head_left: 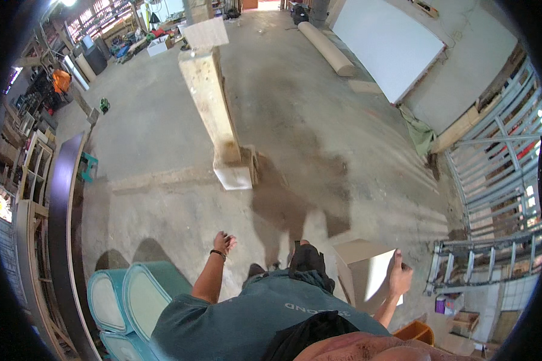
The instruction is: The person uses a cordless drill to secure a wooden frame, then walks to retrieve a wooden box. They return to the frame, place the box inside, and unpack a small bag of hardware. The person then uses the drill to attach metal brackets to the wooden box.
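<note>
One hand loaded, one free. Your right hand (401, 277) has its grip on a cardboard box (355, 275), fingers clamped over the outer upper edge. Box is at your right side, over the near-right part of the floor (156, 129), between you and the grey slatted gate (501, 139) on the floor's right edge. Can't tell if its base is clear of the floor; I'd read the hold as a carry. Contents not visible.

Your left hand (224, 242) is out ahead on your left, fingers loosely bent, nothing in its grip.

Status, my judgement: box picked up and under control, done. Setting it down and letting go, not done.

Around you: wooden post (209, 102) well ahead, teal rounded seats (144, 292) at the floor's near-left corner, brown roll (326, 49) toward the far-right edge, well apart from the box.
</note>
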### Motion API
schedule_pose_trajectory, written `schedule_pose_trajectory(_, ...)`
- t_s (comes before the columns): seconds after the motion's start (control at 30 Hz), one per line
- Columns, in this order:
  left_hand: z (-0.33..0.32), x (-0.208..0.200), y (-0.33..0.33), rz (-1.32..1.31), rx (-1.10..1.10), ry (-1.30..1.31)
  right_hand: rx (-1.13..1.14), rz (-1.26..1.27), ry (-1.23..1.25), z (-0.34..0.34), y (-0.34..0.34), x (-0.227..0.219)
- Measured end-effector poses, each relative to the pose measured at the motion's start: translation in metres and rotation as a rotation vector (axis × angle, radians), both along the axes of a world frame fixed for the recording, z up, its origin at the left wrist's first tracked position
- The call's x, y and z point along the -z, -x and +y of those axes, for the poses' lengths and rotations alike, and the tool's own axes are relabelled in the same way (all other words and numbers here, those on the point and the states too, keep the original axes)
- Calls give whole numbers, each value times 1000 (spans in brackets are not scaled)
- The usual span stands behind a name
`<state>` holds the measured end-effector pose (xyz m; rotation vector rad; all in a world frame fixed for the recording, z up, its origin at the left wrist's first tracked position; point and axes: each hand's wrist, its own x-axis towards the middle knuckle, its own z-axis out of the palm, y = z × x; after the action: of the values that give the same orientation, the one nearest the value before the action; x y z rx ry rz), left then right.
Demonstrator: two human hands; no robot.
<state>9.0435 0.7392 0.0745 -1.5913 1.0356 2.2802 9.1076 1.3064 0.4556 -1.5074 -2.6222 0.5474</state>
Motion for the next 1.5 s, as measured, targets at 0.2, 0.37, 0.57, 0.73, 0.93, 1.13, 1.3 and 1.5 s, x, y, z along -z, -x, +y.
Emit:
schedule_pose_trajectory(0.2,45,36,232,-26,827,599,-74,58,62,43,229,64)
schedule_pose_trajectory(0.37,77,60,337,-58,1658,686,-140,-65,115,33,439,52)
schedule_pose_trajectory(0.57,109,73,509,-118,1535,529,-192,-47,35,18,686,38)
schedule_pose_trajectory(0.73,110,77,711,-183,1094,655,-280,-42,48,1,912,42)
schedule_pose_trajectory(0.93,48,32,959,-359,1039,377,-308,3,15,-26,1166,53)
schedule_pose_trajectory(1.13,-48,-3,1251,-263,1169,649,-345,49,66,-75,1402,41)
schedule_pose_trajectory(1.3,-82,-47,1506,-11,837,872,-394,21,87,-127,1597,68)
schedule_pose_trajectory(1.5,-115,-23,1700,-224,846,656,-499,29,65,-165,1884,93)
